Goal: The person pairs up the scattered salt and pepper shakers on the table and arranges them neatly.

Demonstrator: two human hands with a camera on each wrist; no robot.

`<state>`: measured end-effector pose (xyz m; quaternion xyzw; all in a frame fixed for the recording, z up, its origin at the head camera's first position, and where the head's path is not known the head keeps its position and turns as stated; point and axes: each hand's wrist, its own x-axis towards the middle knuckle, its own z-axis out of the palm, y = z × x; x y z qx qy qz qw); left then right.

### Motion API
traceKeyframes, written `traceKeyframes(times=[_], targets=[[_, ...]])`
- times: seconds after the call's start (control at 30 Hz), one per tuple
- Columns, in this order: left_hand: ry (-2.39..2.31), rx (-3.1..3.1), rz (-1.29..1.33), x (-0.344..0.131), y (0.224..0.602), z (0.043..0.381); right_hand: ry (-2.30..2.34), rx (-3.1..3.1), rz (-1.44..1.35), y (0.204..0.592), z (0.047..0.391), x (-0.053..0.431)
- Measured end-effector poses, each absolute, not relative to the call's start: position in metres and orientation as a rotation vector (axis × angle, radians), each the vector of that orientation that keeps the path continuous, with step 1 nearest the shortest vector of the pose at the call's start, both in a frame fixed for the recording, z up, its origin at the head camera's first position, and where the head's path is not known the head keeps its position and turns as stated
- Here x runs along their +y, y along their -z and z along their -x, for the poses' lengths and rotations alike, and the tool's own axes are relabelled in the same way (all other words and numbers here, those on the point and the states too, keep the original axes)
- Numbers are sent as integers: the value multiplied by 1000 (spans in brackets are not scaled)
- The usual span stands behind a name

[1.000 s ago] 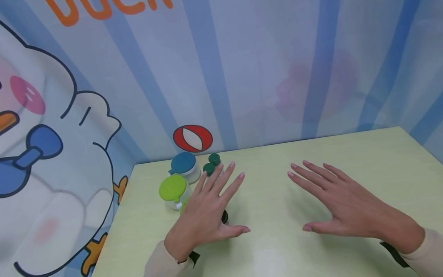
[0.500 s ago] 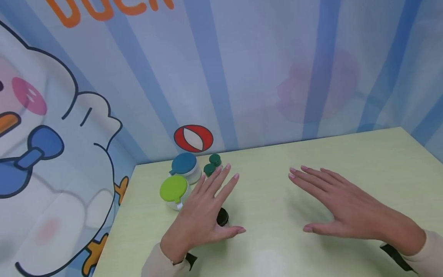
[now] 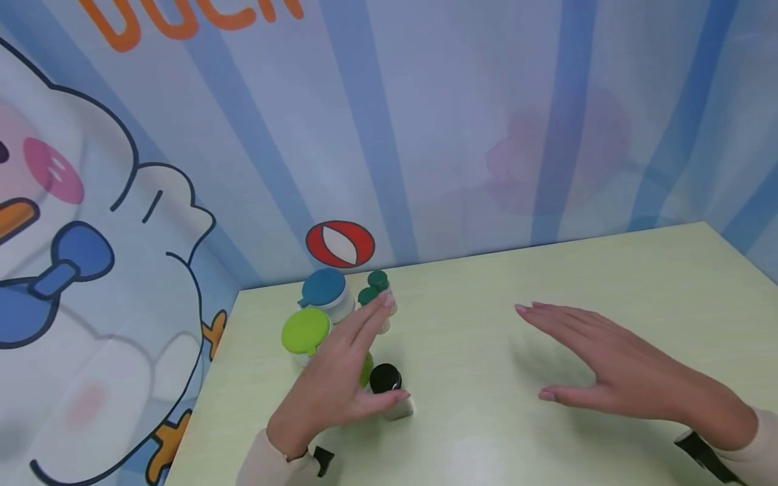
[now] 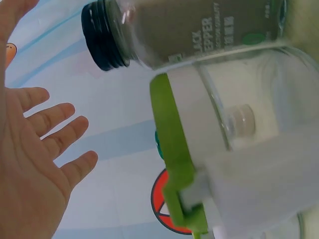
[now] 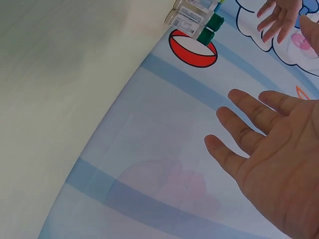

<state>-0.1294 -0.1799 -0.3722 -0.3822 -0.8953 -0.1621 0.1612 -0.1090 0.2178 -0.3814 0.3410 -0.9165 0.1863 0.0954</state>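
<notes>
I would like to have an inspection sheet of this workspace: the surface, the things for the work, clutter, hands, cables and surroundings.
Surface: pale table, no spill seen.
Job's things: black-capped pepper jar, lime-lidded container, blue-lidded container and two green-capped bottles, all upright with lids on; another lime lid is mostly hidden by the left hand in the head view.
Clutter: nothing seen beyond these containers.
Grippers: two bare hands; left hand open near the containers, right hand open above the table, both holding nothing.
Cables: nothing seen.
Surroundings: blue-striped backdrop with a cartoon character and orange lettering.
</notes>
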Motion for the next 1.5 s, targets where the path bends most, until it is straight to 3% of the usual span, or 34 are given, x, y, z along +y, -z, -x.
traceKeyframes(times=[1.5], targets=[[1075, -2700, 750, -253, 402, 116, -1840, -2596, -1126, 406, 117, 172]])
